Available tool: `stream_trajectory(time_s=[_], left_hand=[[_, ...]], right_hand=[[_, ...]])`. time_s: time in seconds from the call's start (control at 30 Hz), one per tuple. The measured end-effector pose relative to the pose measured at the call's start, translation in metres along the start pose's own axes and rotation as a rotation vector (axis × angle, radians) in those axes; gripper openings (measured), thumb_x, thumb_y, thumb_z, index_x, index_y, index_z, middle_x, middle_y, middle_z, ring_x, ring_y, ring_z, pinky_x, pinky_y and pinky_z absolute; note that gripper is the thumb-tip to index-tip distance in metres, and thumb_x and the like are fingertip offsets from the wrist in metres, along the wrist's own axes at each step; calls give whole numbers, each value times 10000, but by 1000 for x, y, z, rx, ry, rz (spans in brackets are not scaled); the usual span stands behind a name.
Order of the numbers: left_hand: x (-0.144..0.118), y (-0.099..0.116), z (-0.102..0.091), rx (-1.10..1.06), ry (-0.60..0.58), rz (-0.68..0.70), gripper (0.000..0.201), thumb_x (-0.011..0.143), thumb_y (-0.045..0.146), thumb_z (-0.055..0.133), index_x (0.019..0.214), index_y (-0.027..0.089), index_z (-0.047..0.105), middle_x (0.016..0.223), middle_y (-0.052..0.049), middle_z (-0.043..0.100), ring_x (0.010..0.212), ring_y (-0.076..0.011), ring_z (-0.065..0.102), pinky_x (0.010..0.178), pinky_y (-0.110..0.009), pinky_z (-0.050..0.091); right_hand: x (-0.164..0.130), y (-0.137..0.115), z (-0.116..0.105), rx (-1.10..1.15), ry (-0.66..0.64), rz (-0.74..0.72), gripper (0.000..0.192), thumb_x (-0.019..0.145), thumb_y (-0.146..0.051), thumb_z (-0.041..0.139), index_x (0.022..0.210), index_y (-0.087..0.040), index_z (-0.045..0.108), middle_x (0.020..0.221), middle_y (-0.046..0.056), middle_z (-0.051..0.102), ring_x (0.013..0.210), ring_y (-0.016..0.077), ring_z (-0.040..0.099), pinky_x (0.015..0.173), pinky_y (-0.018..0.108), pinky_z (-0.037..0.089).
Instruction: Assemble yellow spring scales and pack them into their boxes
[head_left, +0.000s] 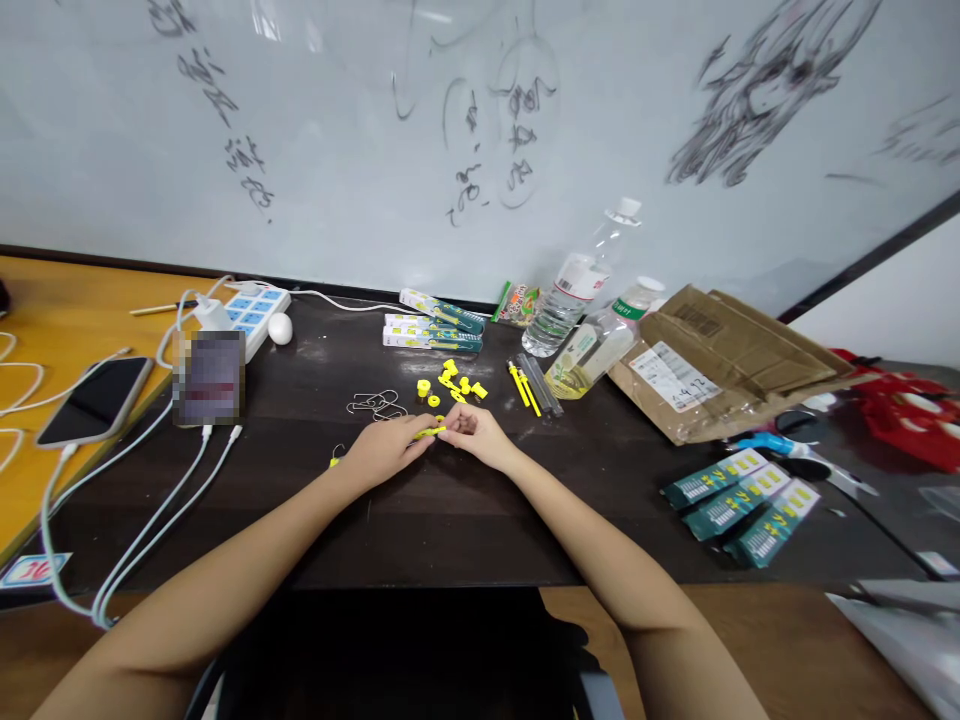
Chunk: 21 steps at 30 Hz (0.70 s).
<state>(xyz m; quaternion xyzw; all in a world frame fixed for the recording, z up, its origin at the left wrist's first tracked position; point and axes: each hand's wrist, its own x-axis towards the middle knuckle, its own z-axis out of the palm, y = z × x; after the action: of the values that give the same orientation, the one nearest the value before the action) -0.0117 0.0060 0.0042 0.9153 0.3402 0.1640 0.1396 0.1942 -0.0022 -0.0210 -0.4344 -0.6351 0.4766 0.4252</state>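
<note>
A big white board [480, 130] is standing behind everything, with scribbles on it; under it a dark counter [450, 510] is carrying all the things; a flat brown box [720, 360] is lying at the right, and I cannot tell what is in it; two clear bottles are leaning beside it, the tall bottle [574, 290] looking almost empty and the small bottle [596, 345] holding some yellowish drink; a phone [94, 400] is charging at the left on white cables [150, 520]; green packs [739, 505] are lying at the right edge.

The left hand [386, 450] and the right hand [480, 435] are meeting in the middle of the counter; their fingers [420, 432] are pinching narrow on a little yellow piece [433, 431], one hand at each end; it looks like the step of fitting or pulling the piece; the next move is calling for a gentle, steady pinch, since the piece is so tiny; more yellow bits [450, 385] are lying just behind the hands; thin wire hooks [375, 405] are lying near the left hand.
</note>
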Motion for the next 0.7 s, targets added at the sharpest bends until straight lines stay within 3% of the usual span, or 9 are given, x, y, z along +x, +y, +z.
stream_trajectory(time_s=[0.7], left_hand=[[2,0,0,-72,12,4,281,948,319,370,1152,230,543,1124,-49,644,977,-193,615,813,-303,480]], right_hand=[[-1,-7,1,79,-17,-11,331,641,-391,764,742,-192,520,623,-46,554,526,78,502,533,232,437]])
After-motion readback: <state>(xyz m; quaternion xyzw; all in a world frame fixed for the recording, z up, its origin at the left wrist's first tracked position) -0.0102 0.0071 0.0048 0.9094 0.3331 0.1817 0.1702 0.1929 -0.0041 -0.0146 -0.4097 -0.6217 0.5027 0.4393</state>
